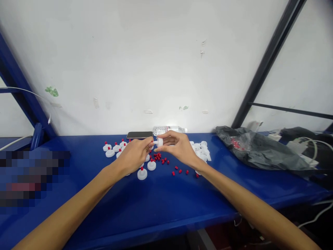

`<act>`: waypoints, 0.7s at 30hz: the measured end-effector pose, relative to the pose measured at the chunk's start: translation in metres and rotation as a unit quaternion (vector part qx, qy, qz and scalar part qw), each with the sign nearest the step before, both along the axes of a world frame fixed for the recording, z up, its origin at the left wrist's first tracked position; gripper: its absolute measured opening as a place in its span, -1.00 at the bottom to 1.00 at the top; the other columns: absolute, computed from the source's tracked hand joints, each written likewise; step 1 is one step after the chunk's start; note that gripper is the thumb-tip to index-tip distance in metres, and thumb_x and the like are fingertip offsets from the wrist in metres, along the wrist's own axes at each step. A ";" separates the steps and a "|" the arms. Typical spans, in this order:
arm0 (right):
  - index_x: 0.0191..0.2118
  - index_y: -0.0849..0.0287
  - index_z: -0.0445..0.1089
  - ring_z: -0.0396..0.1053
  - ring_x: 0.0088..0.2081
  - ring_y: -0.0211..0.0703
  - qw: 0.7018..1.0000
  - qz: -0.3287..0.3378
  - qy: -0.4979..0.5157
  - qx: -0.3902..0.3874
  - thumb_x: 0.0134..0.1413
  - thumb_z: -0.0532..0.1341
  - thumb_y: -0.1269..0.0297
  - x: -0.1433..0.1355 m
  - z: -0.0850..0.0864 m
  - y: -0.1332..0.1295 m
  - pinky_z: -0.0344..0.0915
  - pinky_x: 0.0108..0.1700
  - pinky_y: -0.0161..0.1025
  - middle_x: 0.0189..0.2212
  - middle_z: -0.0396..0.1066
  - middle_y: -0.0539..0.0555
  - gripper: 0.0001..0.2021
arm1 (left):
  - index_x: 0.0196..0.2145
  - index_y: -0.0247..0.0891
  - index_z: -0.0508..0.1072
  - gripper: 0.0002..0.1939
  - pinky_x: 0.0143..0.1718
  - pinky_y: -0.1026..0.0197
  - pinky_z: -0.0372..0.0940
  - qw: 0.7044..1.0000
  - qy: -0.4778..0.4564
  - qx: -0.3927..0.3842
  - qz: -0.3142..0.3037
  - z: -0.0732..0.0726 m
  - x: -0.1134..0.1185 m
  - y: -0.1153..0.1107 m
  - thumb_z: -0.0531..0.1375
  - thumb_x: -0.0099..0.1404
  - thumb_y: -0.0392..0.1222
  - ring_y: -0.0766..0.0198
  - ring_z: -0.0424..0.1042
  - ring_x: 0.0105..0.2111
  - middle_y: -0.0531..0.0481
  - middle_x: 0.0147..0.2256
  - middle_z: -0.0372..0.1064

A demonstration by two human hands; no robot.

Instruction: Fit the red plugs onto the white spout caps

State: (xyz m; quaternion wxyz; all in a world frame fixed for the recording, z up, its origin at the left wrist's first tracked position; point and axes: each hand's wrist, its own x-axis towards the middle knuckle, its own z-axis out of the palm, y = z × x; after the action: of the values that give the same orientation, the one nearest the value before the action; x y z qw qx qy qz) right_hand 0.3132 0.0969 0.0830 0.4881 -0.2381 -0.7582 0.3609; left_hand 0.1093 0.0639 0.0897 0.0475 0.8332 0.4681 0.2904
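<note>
My right hand (178, 146) holds a white cap (159, 142) by its wide base, its nozzle pointing left. The fingers of my left hand (136, 152) are pinched at the nozzle tip, where a bit of red shows. Several white caps with red tips stand on the blue table at the left, one of them (142, 174) nearest the front. Small loose red pieces (157, 156) lie below and between my hands. White caps without visible red tips (201, 149) are heaped beyond my right wrist, partly hidden by it.
Along the wall lie a dark phone (139, 135) and a clear plastic bottle (170, 130) on its side. A grey plastic bag (265, 152) with a clear bag of red pieces (238, 143) sits at the right. The blue table (156, 205) ends at a front edge.
</note>
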 end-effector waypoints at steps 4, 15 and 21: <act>-0.14 0.15 0.50 0.60 -0.25 -0.01 0.999 0.015 -0.006 -0.036 -0.11 0.48 0.13 0.000 -0.001 0.000 0.55 -0.15 -0.06 -0.36 0.59 0.07 -0.60 | -0.45 -0.16 0.09 -0.79 -0.47 0.21 -0.05 0.999 0.033 0.012 0.011 0.001 -0.001 0.000 -0.08 0.38 -0.27 0.25 0.18 -0.57 0.09 -0.57 0.21; -0.14 0.16 0.47 0.56 -0.34 -0.15 0.998 0.016 -0.051 -0.033 0.06 0.37 0.06 0.001 0.000 0.004 0.46 -0.27 -0.21 -0.25 0.57 0.10 -0.67 | -0.36 -0.18 0.27 -0.81 -0.43 0.21 -0.02 0.998 0.061 0.024 0.016 0.007 -0.003 0.000 -0.06 0.39 -0.27 0.24 0.25 -0.49 0.06 -0.48 0.32; -0.16 0.15 0.49 0.53 -0.39 -0.17 0.998 0.005 -0.054 -0.015 0.08 0.34 0.01 0.002 0.004 0.005 0.44 -0.31 -0.20 -0.28 0.56 0.08 -0.67 | -0.20 -0.15 0.33 -0.70 -0.43 0.23 0.04 0.999 -0.041 0.005 0.008 0.012 -0.001 -0.006 -0.07 0.50 0.04 0.28 0.27 -0.52 0.13 -0.51 0.32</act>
State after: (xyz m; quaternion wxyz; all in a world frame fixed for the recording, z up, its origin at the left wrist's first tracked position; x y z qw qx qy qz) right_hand 0.3155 0.1022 0.0865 0.4407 -0.2605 -0.7792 0.3616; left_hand 0.1085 0.0578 0.1017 0.0603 0.8172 0.4710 0.3265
